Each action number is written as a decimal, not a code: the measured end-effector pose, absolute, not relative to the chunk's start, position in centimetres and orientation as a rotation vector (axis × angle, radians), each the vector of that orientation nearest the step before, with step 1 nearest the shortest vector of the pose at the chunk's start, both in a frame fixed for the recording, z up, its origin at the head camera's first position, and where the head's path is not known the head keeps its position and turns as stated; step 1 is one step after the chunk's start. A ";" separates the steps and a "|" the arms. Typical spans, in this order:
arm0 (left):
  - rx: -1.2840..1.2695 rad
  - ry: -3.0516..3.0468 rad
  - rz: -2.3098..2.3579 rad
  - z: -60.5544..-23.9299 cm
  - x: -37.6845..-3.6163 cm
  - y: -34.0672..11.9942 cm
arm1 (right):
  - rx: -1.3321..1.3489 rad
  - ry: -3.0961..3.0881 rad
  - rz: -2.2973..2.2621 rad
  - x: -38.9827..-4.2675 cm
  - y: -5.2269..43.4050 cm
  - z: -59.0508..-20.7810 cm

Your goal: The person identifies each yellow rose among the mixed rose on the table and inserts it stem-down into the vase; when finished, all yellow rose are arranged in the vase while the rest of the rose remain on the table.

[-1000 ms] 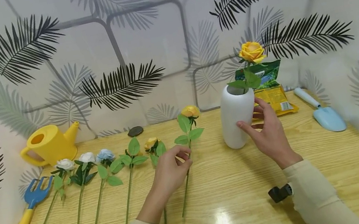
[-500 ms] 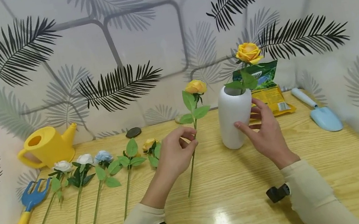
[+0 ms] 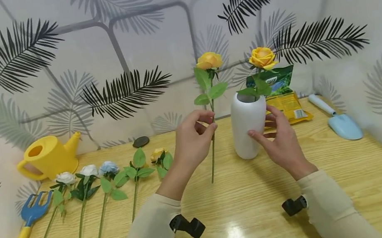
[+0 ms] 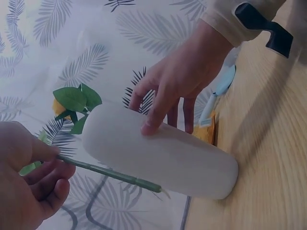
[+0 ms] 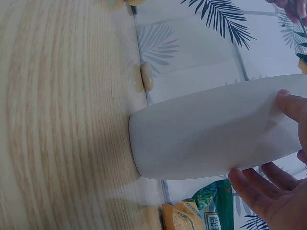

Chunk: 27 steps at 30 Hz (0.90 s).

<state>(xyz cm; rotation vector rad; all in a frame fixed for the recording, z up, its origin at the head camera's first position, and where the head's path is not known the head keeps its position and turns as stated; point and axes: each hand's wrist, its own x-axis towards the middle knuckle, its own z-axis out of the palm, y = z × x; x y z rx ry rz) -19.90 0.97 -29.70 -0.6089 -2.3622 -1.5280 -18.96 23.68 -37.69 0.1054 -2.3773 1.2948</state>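
Note:
My left hand (image 3: 194, 140) pinches the stem of a yellow rose (image 3: 209, 60) between thumb and fingers, and the rose stands nearly upright left of the white vase (image 3: 245, 131). In the left wrist view the bare lower stem (image 4: 115, 176) points across the front of the vase, its cut end near the vase's lower half. My right hand (image 3: 283, 143) holds the vase from the right, thumb on the front and fingers around the far side. The vase's base rests on the table, as the right wrist view shows. Another yellow rose (image 3: 262, 58) leans out of its mouth.
Left on the table lie white roses (image 3: 66, 177), a blue rose (image 3: 108, 167) and a yellow rose (image 3: 158, 154). Beyond are a yellow watering can (image 3: 51, 159), a hand fork (image 3: 35, 210) and a dark stone (image 3: 140, 141). Packets (image 3: 289, 106) and a trowel (image 3: 345, 127) lie right.
My left hand has lifted the yellow rose off the table and carried it up and right, closer to the vase. The right hand keeps its hold on the vase.

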 end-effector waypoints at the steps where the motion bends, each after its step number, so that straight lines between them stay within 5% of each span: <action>1: -0.620 -2.347 -1.531 -29.5 -20.0 1.2 | 0.106 -2.375 1.296 -19.0 23.7 -37.7; 27: -0.756 -2.043 -1.579 -25.8 -24.1 5.5 | 0.143 -2.359 1.298 -19.0 24.1 -37.7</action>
